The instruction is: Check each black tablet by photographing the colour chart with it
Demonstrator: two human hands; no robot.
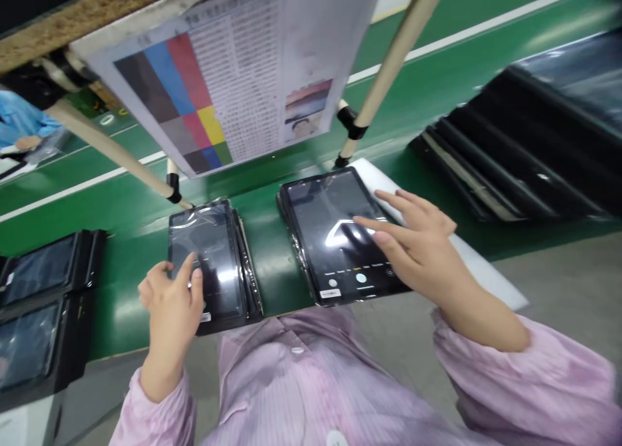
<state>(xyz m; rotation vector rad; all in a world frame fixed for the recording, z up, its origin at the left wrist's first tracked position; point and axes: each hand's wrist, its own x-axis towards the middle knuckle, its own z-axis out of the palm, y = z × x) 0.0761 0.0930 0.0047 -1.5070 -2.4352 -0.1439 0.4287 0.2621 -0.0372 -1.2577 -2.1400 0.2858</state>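
Two tablets in clear film lie on stacks of similar ones in front of me. My left hand (172,297) is over the left tablet (214,251), index finger and thumb apart near its screen, holding nothing. Over the right tablet (325,219), my right hand (420,245) has its fingers spread and the index finger pointing at the lit screen. Camera-style controls and a white shutter circle show along that screen's lower edge. I cannot tell whether either fingertip touches the glass. A white foam sheet (486,271) lies under the right stack and sticks out beneath my right wrist.
A printed colour chart sheet (253,76) hangs from a board on tan pipes (398,50) above the green bench (272,264). Dark padded sleeves (510,148) lean in a row at right. More tablets (39,271) are stacked at left. Another person's blue sleeve (24,118) shows far left.
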